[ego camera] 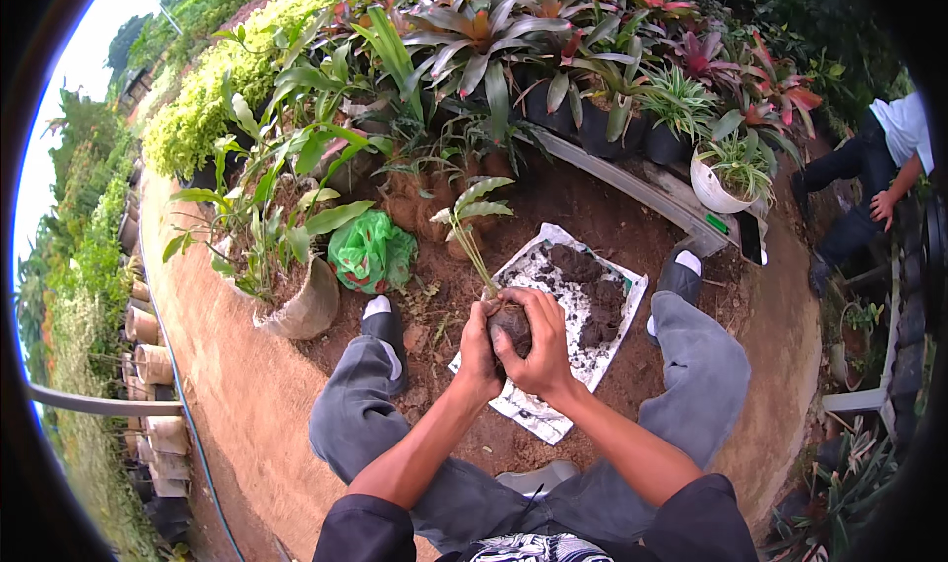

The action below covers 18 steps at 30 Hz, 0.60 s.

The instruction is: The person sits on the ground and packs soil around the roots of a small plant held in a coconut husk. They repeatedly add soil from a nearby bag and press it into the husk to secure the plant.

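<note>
Both of my hands are cupped around a dark root ball [511, 326] of soil, in front of my body. My left hand [478, 347] presses its left side, and my right hand [537, 340] wraps over its top and right side. A small plant with pale green leaves [478, 205] rises from the ball on thin stems, leaning left. Under and beyond my hands a white plastic sheet [537, 412] lies on the ground, with clumps of dark soil [603, 306] on it.
A green plastic bag [372, 252] sits by my left foot, beside a tilted pot [302, 306] of leafy plants. Bromeliads [481, 36] stand behind a metal bar [615, 177]. A white pot [722, 180] and a phone [751, 237] are at the right. Another person [859, 162] is farther right.
</note>
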Available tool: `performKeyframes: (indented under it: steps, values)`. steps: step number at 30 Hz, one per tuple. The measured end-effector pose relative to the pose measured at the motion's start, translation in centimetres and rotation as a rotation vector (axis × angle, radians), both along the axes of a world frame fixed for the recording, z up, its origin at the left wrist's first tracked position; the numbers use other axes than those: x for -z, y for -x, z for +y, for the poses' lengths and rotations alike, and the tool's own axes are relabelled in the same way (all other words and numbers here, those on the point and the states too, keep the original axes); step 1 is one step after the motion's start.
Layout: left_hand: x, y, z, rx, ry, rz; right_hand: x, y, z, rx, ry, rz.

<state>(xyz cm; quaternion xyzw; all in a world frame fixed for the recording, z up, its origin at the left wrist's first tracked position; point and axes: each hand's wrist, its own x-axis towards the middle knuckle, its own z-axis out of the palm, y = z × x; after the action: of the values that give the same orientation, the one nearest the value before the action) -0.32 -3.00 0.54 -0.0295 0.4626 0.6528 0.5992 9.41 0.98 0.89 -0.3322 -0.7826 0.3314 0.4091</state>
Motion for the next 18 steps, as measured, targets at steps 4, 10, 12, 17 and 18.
performKeyframes:
  steps: [4,10,12,17,18]
  values:
    - [0.5,0.4,0.3,0.005,-0.009,-0.044,0.3,0.4,0.3,0.011,0.007,0.018]
    - [2.2,1.2,-0.4,0.059,0.045,-0.013,0.9,0.8,-0.1,0.027,0.095,0.027]
    - [2.3,1.5,0.1,0.103,-0.001,0.049,1.1,0.8,0.1,0.051,0.117,0.023]
    - [-0.4,1.5,0.3,0.29,-0.183,0.323,-0.6,0.4,1.4,0.049,0.618,0.494]
    - [-0.8,1.5,0.4,0.305,-0.198,0.374,-0.6,0.2,1.9,0.041,0.615,0.522]
